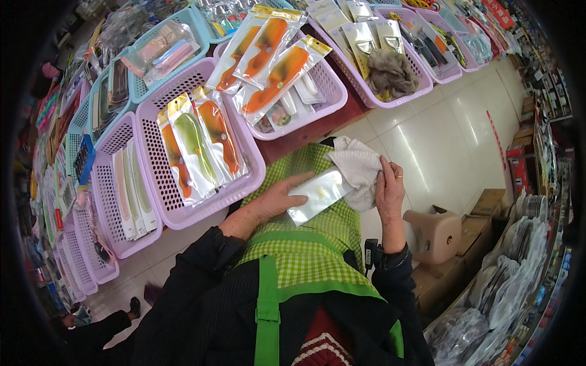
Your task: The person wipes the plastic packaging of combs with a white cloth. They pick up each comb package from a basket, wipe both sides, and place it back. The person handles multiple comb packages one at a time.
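Note:
In front of my green checked apron [305, 244], my left hand [274, 200] grips the left end of a flat, shiny silver-white packet [322, 194], thumb on top. The packet is tilted and its contents cannot be made out. My right hand [389, 189] is closed on the right edge of a pale beige cloth [361, 168]. The cloth hangs bunched and covers the packet's right end. Just beyond my left hand, a lilac basket [150, 155] holds packs with orange and green comb-like pieces [221, 137].
Another lilac basket [299, 130] behind it is heaped with similar orange packs [278, 85]. A brown-grey rag [392, 73] lies over a basket at the far right. On the floor to my right stand a beige stool [436, 235] and cardboard boxes [482, 235]. A person's leg [113, 326] shows at lower left.

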Demonstrator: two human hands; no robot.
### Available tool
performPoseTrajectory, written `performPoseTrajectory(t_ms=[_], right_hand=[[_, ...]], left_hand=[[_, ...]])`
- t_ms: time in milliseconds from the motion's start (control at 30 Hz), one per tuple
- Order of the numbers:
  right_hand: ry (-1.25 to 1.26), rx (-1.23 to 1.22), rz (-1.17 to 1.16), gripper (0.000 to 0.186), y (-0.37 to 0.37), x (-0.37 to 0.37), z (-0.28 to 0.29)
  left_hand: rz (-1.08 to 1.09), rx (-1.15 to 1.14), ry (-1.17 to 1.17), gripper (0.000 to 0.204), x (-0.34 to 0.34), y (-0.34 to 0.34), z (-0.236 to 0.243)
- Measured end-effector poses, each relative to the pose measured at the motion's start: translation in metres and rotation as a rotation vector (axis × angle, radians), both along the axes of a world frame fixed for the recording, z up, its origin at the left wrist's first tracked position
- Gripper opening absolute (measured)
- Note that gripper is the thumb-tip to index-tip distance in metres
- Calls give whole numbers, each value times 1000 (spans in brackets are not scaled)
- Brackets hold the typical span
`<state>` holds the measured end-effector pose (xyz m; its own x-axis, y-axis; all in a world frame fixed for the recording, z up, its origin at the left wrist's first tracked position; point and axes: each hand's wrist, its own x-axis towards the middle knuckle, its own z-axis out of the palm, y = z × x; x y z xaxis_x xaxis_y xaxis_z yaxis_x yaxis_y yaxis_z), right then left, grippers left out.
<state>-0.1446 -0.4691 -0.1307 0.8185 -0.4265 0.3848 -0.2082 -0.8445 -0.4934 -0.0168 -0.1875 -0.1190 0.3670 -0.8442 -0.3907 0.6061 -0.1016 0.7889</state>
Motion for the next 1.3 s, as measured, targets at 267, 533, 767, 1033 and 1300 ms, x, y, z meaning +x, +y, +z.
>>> performPoseTrajectory(t_ms=[267,533,767,1033,1300], right_hand=[[276,148,200,37,45,11,1],[554,300,749,38,83,11,35],[650,523,891,36,38,2,27],[417,1026,161,33,-6,-30,7],[242,1342,235,36,57,-19,10]], left_hand=[[-19,43,-189,58,0,-1,-17],[164,148,354,64,-6,-8,-16],[42,166,230,60,-6,-6,-11],[59,-48,236,43,-8,-9,-11],[-98,-149,-110,50,-23,-35,-9]])
